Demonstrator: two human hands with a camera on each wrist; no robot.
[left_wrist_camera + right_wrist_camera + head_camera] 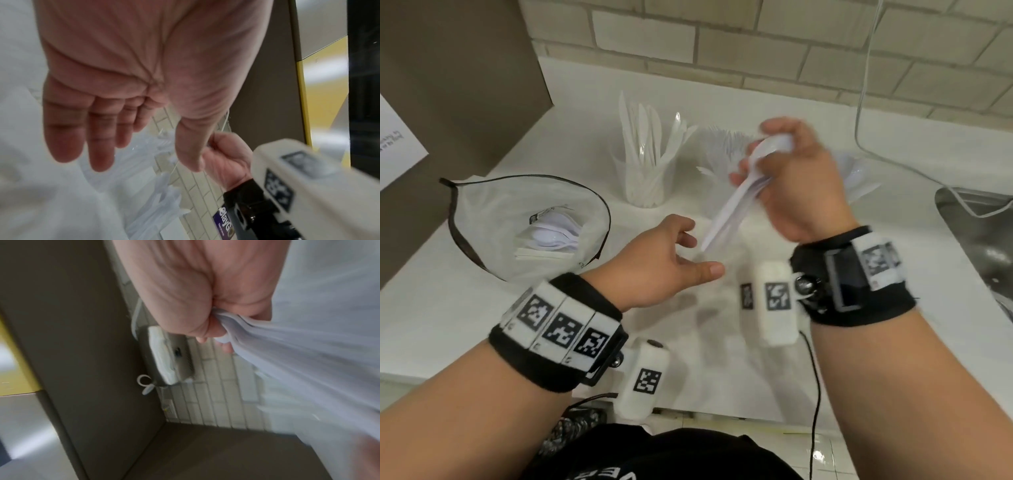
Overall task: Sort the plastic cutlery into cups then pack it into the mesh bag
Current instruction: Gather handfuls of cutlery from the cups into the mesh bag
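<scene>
Left hand (671, 253), relaxed and empty, waits right of the bag (482, 219) to receive; right hand (798, 178) beyond clenches bunched spoons (736, 198), bowls gathered for packing.

Spoon bundle (736, 192) motion-blurred, count unclear

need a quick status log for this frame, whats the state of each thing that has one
right hand: closed in a grip on a bunch of white plastic spoons, lifted off the counter
left hand: open, empty, palm turned toward the bunch
white mesh bag with dark rim: mouth open, lying on the counter, some white cutlery inside
clear plastic cup of white knives: upright, full
second clear cup: upright, partly hidden, holding white cutlery
</scene>
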